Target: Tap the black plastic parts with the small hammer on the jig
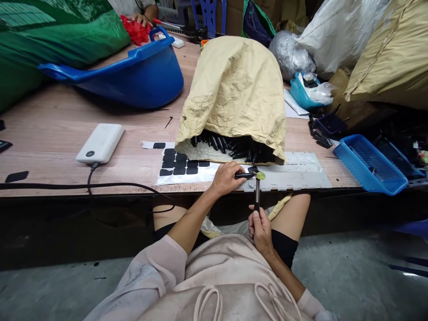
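Note:
My left hand (226, 179) rests at the table's front edge, its fingers closed on a slim black pen-like piece (244, 175) that points right. My right hand (260, 228) is wrapped round the black handle of a small hammer (257, 192) with a metal shaft and a yellow-green head. The hammer's head is at the right tip of the black piece; whether they touch I cannot tell. Beyond my hands a tan sack (236, 89) lies with its mouth towards me, showing several similar black pieces (230, 146). Left of my left hand lies a white sheet with black rounded-square stickers (179, 164).
A grey-white board (301, 171) lies along the front edge. A white power bank (100, 143) with a black cable and a large blue basin (133, 76) are on the left. A blue basket (371, 165) stands right. Another person's hand (142, 18) shows at the back.

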`<act>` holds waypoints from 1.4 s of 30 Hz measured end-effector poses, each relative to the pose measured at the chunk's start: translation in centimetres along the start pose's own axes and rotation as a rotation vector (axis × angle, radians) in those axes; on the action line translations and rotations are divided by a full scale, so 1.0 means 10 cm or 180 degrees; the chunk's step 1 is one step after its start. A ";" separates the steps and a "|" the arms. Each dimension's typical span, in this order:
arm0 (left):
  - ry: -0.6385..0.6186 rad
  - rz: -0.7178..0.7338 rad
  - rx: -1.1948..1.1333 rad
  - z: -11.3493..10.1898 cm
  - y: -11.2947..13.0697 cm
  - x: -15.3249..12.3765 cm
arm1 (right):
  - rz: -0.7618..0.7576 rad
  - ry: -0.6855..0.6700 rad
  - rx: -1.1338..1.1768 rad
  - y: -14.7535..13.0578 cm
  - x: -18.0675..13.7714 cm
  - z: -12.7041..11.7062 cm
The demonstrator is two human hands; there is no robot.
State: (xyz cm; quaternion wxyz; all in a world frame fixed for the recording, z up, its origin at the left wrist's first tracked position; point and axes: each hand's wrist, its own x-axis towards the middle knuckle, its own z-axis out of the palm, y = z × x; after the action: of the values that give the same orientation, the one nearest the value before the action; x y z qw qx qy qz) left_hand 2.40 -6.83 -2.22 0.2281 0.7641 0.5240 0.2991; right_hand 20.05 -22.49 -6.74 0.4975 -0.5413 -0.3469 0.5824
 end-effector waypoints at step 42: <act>-0.0957 0.0142 -0.0354 0.42 0.23 -0.95 | -0.0052 0.0050 0.0819 0.37 0.28 -0.04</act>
State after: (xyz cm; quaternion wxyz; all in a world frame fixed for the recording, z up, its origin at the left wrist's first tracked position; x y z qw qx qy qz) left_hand 4.25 -16.70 -5.84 0.3392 0.7979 0.4496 0.2149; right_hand 19.91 -20.87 -11.09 0.5702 -0.4747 -0.2698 0.6138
